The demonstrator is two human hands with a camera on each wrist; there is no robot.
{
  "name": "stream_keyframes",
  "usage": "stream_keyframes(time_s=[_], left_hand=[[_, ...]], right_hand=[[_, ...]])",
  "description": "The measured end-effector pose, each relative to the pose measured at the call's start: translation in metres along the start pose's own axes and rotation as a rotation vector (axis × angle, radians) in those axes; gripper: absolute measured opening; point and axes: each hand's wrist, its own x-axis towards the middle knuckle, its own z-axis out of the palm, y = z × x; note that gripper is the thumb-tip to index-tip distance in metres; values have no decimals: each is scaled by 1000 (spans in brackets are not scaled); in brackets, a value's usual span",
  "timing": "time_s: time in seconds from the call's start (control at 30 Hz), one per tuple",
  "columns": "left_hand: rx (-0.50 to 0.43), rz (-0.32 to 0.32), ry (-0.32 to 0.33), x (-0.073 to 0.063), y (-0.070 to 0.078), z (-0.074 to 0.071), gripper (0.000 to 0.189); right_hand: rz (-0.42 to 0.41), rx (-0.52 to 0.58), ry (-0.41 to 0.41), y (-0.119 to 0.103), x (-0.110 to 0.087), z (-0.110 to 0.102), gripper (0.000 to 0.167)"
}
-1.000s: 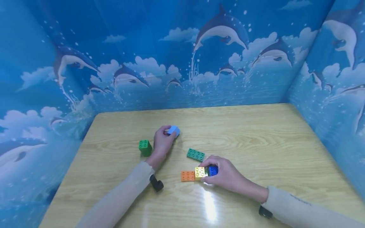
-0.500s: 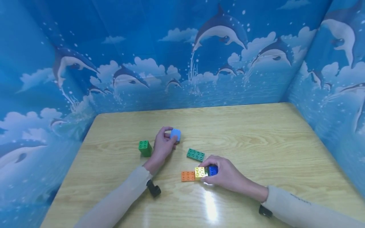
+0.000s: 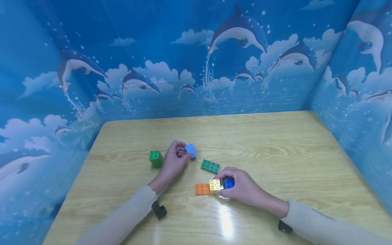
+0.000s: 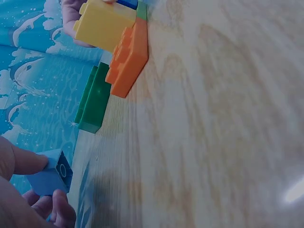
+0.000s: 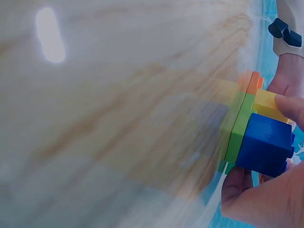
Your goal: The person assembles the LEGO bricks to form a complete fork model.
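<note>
My left hand [image 3: 174, 159] pinches a light blue building block [image 3: 191, 150] between thumb and fingers; the left wrist view shows the hollow underside of this light blue block [image 4: 52, 173]. My right hand [image 3: 242, 185] grips a yellow block [image 3: 215, 185], thumb on one side and fingers on the other. That yellow block and a dark blue block [image 5: 264, 145] stand side by side on a light green base brick [image 5: 240, 128]. At the left end of this row lies a flat orange brick [image 3: 201, 189]. Just behind the row is a separate green brick [image 3: 210, 166].
A tall green block [image 3: 156, 159] stands to the left of my left forearm. The wooden table [image 3: 275, 146] is bounded at the back and sides by a blue dolphin-print curtain [image 3: 171, 68]. Light glares off the tabletop in front of the row.
My left hand has come nearer and slightly right with the light blue block, which has turned in its fingers. The right hand and the row of bricks have stayed in place.
</note>
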Motion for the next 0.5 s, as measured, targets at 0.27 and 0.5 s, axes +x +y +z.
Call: stream_keyframes(time_s=[0.27,0.5], left_hand=[[-9,-28,-72,-8,-3,-5,46],[1,-13,-118,-19,-6,-9,46]], right_hand=[[-3,15,6,-3,-1,-2,40],[1,20,-5,-4,-1,-2,40]])
